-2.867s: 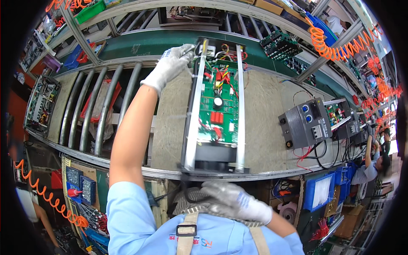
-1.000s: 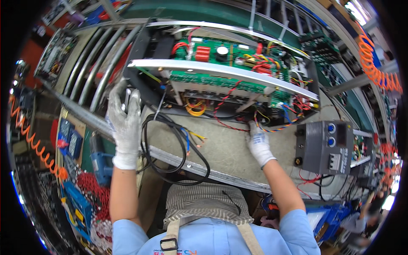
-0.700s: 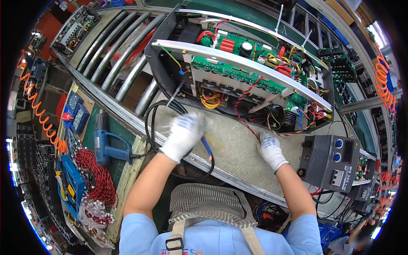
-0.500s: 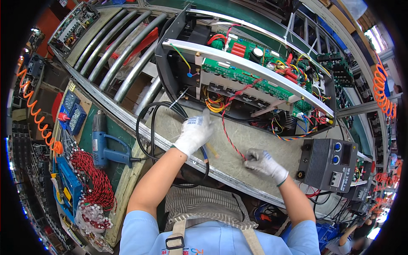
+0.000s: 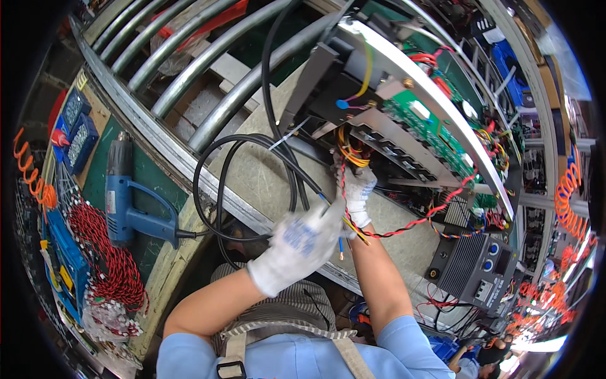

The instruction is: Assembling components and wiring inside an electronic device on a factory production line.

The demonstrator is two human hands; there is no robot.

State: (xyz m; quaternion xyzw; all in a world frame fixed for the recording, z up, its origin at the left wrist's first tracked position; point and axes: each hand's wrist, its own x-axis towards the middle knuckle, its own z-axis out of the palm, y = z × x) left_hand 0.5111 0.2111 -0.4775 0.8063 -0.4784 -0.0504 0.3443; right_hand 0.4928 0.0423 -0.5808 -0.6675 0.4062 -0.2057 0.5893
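Note:
My left hand, in a white glove and smeared by motion, is by the stripped ends of a black power cable with blue and yellow-green cores. Its fingers cannot be made out clearly. My gloved right hand reaches to the opening of the welding machine chassis, beside a bundle of yellow and orange wires. The chassis and wires hide most of its fingers. A red-and-black twisted wire hangs past this hand and loops over my right wrist toward the right side of the machine.
A blue heat gun and a pile of red-and-black wires lie on the left bench. Blue screw bins stand behind them. Metal rollers run at far left. A grey control panel sits at right.
The view has shifted closer to the machine. My right hand has moved leftward and up to the yellow wire bundle. My left hand has come back toward my body, near the cable ends.

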